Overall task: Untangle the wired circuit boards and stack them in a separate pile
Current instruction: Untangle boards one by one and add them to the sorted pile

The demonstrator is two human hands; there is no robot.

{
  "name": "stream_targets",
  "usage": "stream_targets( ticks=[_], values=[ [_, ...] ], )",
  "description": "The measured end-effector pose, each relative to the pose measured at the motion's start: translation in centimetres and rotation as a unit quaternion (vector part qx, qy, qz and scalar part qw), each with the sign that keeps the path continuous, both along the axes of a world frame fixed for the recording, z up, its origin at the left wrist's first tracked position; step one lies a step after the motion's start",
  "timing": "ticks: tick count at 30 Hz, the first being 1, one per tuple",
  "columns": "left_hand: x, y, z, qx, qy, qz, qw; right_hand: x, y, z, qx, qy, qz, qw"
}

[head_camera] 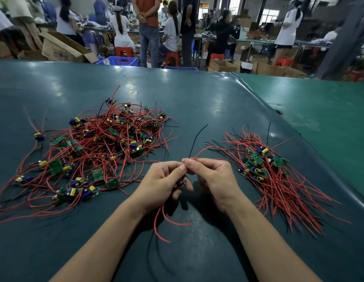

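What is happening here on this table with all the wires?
A person is sorting wired circuit boards on a dark green table. The left hand grips one small board, and the right hand pinches its red and black wires. A big tangled pile lies on the left. On the right lies a neater pile, its wires running mostly the same way.

Factory assembly floor: seated workers on red plastic stools (172, 58), brown cardboard cartons (63, 50), green-covered tabletop (197, 94) far behind.
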State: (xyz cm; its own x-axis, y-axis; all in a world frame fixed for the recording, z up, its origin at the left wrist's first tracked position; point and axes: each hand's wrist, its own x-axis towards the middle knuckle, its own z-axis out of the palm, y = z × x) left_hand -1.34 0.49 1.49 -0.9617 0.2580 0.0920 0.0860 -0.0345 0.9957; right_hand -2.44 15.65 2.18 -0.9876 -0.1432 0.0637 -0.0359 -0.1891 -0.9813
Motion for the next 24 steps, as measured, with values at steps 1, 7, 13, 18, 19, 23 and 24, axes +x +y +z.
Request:
stream_targets(
  ticks=[1,7,13,18,19,23,24],
  values=[
    [0.02,0.03,-0.05,-0.011,0.000,-0.005,1.000,0.03,0.04,0.16,-0.003,-0.004,-0.011,1.000],
    [0.09,0.14,-0.15,-0.060,0.024,0.000,0.998,-0.26,0.06,-0.17,0.013,-0.032,-0.019,0.999],
    [0.21,0.24,-0.04,-0.052,0.012,-0.001,0.999,-0.21,0.46,0.18,-0.017,-0.040,0.026,0.999],
    [0.04,0.47,-0.08,-0.080,0.041,0.048,0.995,-0.74,-0.09,-0.55,0.011,-0.029,-0.077,0.997],
    [0.09,0.42,-0.02,-0.078,0.044,0.046,0.995,-0.70,-0.15,-0.50,0.003,-0.032,-0.066,0.997],
    [0.26,0.20,0.43,-0.057,0.025,0.012,0.998,-0.60,-0.22,-0.47,-0.034,-0.041,-0.011,0.999],
    [0.24,0.19,0.53,-0.054,0.019,0.011,0.998,-0.72,-0.31,-0.54,-0.029,-0.035,-0.025,0.999]
  ],
)
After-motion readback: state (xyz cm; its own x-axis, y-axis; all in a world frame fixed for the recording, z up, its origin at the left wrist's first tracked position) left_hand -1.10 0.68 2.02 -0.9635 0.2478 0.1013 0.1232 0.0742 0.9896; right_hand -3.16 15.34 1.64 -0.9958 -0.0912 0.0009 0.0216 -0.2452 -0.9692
